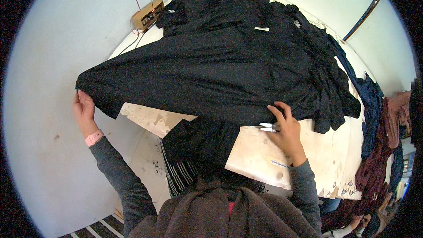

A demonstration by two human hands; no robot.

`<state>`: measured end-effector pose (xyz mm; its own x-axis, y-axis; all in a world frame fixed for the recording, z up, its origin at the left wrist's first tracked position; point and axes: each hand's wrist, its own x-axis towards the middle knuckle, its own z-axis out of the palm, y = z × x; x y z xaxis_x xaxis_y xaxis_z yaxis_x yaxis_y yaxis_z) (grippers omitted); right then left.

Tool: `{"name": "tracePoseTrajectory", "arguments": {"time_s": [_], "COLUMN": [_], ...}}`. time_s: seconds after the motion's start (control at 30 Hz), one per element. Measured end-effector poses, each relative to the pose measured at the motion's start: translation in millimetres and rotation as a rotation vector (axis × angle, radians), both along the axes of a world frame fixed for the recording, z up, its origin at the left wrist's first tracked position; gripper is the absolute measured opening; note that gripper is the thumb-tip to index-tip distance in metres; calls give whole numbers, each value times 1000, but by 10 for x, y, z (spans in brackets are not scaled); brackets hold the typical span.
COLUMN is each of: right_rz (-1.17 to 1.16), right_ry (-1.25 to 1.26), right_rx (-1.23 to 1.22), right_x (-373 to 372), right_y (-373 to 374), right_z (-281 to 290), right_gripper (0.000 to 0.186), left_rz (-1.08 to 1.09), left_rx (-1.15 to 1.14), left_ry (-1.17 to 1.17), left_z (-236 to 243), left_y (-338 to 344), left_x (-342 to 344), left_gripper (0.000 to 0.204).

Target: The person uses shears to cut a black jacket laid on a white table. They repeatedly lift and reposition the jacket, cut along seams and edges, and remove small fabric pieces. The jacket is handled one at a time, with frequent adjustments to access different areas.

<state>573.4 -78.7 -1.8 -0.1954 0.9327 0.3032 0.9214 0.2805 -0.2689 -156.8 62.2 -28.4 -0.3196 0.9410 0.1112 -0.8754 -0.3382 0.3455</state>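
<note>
A long piece of black cloth [194, 75], apparently a garment, stretches across the table between my two hands. At its far left end my left hand [83, 108] pinches the edge, the cloth hanging down beside the fingers. My right hand [285, 134] is curled at the near edge of the cloth, with thumb and index finger at the fabric. A small tool with two white prongs [269, 127] sticks out from that hand; its exact kind is hard to tell. More black cloth [202, 143] hangs over the near table edge toward my lap.
A heap of black garments [220, 4] covers the back of the pale, stained table [260, 154]. A brown box with wires [149, 15] stands at the back left by the wall. Navy and maroon clothes [374, 163] hang at the right, where another person's hands [359, 221] show.
</note>
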Motion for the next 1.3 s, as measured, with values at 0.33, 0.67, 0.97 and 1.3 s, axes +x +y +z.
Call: {"name": "tracePoseTrajectory", "arguments": {"time_s": [0.33,0.67,0.97,1.3], "right_rz": [-84,-20,-93,-132], "right_ry": [634,499,333,443], "right_rx": [191,-52,125,184], "right_x": [1057,715,568,628], "right_y": [-149,542,1155,497], "right_z": [655,1332,745,713], "right_gripper": [19,11,16,18], "left_rz": [123,781,633,232], "left_rx": [18,-543,-400,-657], "left_ry": [151,1525,1365,451], "left_z": [-153,456,-325,-72], "left_y": [-306,-655,86,48], "left_x": [-1282,500,-294,702], "left_gripper": [28,58,47,55]}}
